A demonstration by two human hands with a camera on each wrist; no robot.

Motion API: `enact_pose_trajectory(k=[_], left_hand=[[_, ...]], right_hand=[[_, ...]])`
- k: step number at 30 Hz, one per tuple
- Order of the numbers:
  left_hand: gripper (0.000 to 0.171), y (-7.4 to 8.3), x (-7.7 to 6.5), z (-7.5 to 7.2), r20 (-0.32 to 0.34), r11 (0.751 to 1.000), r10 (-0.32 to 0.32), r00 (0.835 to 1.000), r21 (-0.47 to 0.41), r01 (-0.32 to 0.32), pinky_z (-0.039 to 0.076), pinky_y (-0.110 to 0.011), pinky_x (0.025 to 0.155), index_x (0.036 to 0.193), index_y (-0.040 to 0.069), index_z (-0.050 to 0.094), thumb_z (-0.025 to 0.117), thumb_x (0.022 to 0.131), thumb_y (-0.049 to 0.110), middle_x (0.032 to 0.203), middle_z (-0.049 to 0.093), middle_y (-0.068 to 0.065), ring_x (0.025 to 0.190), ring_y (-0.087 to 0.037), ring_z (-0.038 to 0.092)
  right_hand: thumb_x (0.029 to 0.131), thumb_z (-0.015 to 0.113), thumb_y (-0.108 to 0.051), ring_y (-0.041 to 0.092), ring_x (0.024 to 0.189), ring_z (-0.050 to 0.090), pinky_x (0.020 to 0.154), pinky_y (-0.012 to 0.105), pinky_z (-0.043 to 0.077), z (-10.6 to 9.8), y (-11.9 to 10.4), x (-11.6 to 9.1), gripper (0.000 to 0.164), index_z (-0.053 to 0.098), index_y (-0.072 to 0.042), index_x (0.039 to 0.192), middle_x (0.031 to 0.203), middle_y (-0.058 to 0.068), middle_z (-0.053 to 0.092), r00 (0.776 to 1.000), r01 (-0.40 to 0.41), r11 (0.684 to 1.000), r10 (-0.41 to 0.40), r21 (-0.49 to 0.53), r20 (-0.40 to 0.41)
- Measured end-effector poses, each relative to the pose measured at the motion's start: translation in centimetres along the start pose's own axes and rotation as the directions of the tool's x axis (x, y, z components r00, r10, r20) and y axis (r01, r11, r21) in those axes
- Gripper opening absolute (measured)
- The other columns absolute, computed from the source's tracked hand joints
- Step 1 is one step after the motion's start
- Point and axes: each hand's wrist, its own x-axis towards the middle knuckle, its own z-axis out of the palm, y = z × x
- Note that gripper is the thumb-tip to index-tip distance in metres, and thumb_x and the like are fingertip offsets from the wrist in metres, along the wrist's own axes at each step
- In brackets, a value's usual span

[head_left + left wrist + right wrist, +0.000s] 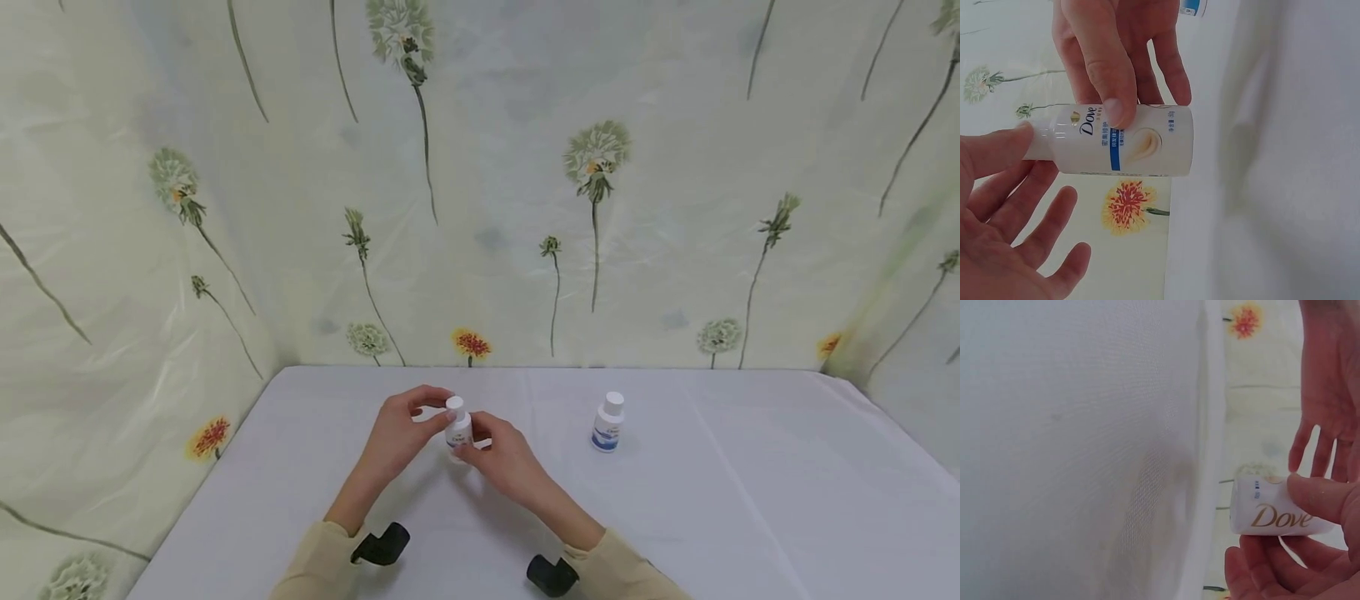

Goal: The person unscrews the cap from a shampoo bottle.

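Observation:
A small white Dove bottle [459,431] is held upright above the table between both hands. My left hand [405,429] pinches its white cap [1042,140] between thumb and forefinger; the other fingers spread loosely below in the left wrist view. Around the bottle's body, my right hand [507,460] has thumb and fingers on opposite sides, the thumb lying over the label. The right wrist view shows the bottle's base end [1244,509] sticking out of that grip, with large Dove lettering on it.
A second small white bottle [608,423] with a blue band stands upright on the white-covered table [712,508], right of my hands. Behind the table hangs a cloth [495,167] printed with dandelions. Black wrist mounts [382,544] sit at both cuffs.

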Motion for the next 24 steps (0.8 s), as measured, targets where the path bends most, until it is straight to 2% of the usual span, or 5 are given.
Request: enact_pose_trajectory(k=[18, 24], left_hand=[[0.019, 0.8, -0.2, 1.6, 0.037, 0.999, 0.011, 0.999, -0.031, -0.010, 0.044, -0.053, 0.093, 0.107, 0.014, 0.072, 0.075, 0.088, 0.016, 0.100, 0.070, 0.004, 0.105, -0.026, 0.062], [0.019, 1.2, -0.2, 2.0, 0.046, 0.999, 0.022, 0.999, -0.034, -0.020, 0.044, -0.052, 0.093, 0.108, 0.014, 0.072, 0.074, 0.089, 0.017, 0.100, 0.070, 0.005, 0.104, -0.024, 0.062]], right_hand=[[0.091, 0.071, -0.016, 0.019, 0.099, 0.059, 0.084, 0.035, 0.053, -1.3, 0.4, -1.6, 0.036, 0.061, -0.009, 0.126, 0.108, 0.002, 0.065, 0.999, -0.041, 0.999, 0.041, -0.002, -0.025], [0.091, 0.071, -0.016, 0.021, 0.101, 0.059, 0.084, 0.037, 0.053, -1.8, 0.2, -2.1, 0.038, 0.061, -0.008, 0.126, 0.109, 0.004, 0.065, 0.998, -0.051, 0.999, 0.051, -0.003, -0.040]])
